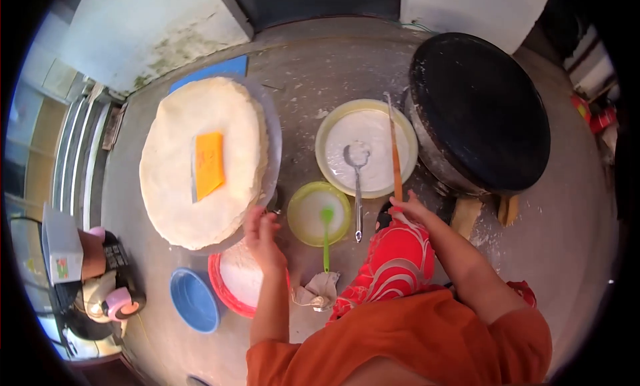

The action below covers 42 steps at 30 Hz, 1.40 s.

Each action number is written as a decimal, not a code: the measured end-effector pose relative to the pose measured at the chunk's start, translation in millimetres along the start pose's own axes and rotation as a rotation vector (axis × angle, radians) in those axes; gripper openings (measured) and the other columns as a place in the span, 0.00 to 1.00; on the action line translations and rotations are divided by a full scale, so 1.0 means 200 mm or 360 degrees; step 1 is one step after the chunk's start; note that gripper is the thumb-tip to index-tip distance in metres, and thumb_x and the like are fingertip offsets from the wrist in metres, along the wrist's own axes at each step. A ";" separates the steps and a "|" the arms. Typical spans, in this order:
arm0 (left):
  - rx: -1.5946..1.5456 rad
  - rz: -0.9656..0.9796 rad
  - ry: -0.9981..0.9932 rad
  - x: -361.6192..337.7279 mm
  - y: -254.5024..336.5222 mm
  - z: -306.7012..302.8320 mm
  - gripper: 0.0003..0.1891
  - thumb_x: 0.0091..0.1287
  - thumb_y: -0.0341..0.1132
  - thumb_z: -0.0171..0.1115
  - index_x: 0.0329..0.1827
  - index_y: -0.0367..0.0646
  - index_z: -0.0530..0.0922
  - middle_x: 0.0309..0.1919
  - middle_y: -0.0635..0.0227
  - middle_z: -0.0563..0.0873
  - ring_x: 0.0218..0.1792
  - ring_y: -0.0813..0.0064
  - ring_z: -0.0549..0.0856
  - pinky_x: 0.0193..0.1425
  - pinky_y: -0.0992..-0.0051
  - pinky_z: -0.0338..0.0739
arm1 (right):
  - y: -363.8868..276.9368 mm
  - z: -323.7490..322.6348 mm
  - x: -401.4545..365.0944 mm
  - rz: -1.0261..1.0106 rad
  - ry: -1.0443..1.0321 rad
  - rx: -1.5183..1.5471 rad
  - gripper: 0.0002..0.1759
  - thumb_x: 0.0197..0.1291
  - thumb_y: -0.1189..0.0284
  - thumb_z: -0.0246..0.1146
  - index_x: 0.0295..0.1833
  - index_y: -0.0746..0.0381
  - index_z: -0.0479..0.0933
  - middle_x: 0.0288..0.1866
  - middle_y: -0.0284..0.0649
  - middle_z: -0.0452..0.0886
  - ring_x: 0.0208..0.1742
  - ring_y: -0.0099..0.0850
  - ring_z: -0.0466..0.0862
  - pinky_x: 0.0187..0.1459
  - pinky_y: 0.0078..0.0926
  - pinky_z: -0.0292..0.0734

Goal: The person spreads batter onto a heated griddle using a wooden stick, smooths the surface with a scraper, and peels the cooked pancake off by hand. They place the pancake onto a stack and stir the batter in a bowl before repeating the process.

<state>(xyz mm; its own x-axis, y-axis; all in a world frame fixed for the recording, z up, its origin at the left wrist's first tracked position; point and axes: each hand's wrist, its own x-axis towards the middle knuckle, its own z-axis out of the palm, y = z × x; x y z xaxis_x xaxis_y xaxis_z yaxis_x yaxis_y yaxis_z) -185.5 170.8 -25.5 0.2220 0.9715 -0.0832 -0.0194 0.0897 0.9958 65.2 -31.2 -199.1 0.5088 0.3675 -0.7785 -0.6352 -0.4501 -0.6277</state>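
Note:
My right hand (411,209) is at the near end of a long, thin wooden spatula (395,153), its fingers closed about that end. The spatula lies over the right side of a large pale-yellow bowl (323,151) of white batter. A metal ladle (358,193) also rests in this bowl. My left hand (265,243) is open, fingers loosely bent, beside the near right edge of a tall stack of pale round flatbreads (173,133). A flat orange piece with a silver edge (210,163) lies on the stack. Nothing shows in my left hand.
A black round griddle (480,113) stands at the right. Between my hands is a small green bowl (298,231) of white liquid with a green spoon (327,239). A red basin (217,286), blue basin (193,303) and crumpled cloth (319,291) lie nearby.

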 end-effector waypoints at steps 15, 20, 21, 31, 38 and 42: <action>0.2055 -0.0318 -0.0520 -0.37 -1.28 -0.08 0.20 0.56 0.33 0.55 0.51 0.37 0.66 0.44 0.49 0.75 0.43 0.45 0.78 0.42 0.58 0.74 | -0.66 0.03 -0.71 -0.1347 -0.0178 -0.2492 0.13 0.49 0.66 0.58 0.43 0.52 0.78 0.31 0.42 0.80 0.34 0.41 0.80 0.36 0.37 0.74; 0.1481 -0.0498 -0.0324 -0.35 -1.29 -0.11 0.12 0.60 0.35 0.51 0.33 0.32 0.75 0.28 0.49 0.81 0.36 0.53 0.81 0.40 0.63 0.73 | -0.63 0.26 -0.54 -0.1238 -0.0322 -0.2991 0.16 0.49 0.67 0.57 0.46 0.52 0.78 0.30 0.41 0.80 0.34 0.38 0.80 0.36 0.35 0.74; 0.1179 -0.0489 -0.0226 -0.36 -1.33 -0.14 0.14 0.61 0.37 0.51 0.28 0.32 0.77 0.24 0.49 0.81 0.34 0.54 0.82 0.39 0.64 0.73 | -0.61 0.29 -0.48 -0.1237 -0.0387 -0.3016 0.18 0.49 0.66 0.57 0.49 0.52 0.77 0.27 0.41 0.80 0.32 0.37 0.81 0.34 0.35 0.74; 0.1459 -0.0683 -0.0156 -0.29 -1.27 -0.09 0.17 0.63 0.40 0.48 0.33 0.32 0.79 0.26 0.50 0.82 0.30 0.59 0.82 0.37 0.66 0.72 | -0.52 0.29 -0.32 -0.0850 -0.0419 -0.2437 0.17 0.45 0.66 0.57 0.44 0.50 0.80 0.38 0.39 0.81 0.41 0.38 0.80 0.41 0.34 0.74; 0.1248 -0.0423 -0.0213 -0.38 -1.23 -0.08 0.17 0.63 0.39 0.48 0.33 0.33 0.79 0.28 0.49 0.82 0.31 0.59 0.81 0.38 0.67 0.72 | -0.50 0.28 -0.33 -0.1311 -0.0402 -0.2842 0.20 0.42 0.68 0.62 0.47 0.46 0.77 0.33 0.45 0.78 0.38 0.41 0.79 0.40 0.37 0.74; 0.1103 -0.0519 -0.0174 -0.40 -1.21 -0.05 0.17 0.62 0.40 0.50 0.34 0.32 0.79 0.28 0.48 0.81 0.31 0.62 0.82 0.38 0.68 0.72 | -0.49 0.28 -0.31 -0.1757 -0.0369 -0.2923 0.23 0.43 0.69 0.63 0.50 0.45 0.75 0.33 0.42 0.76 0.38 0.41 0.78 0.39 0.38 0.73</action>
<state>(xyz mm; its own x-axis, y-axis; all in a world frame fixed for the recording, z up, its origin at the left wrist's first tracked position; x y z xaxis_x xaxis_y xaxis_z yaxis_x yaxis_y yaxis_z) -208.6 74.3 -260.5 0.2070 0.8892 -0.4080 0.6703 0.1749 0.7212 62.5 35.5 -88.6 0.0279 0.9637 -0.2655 0.9921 -0.0592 -0.1106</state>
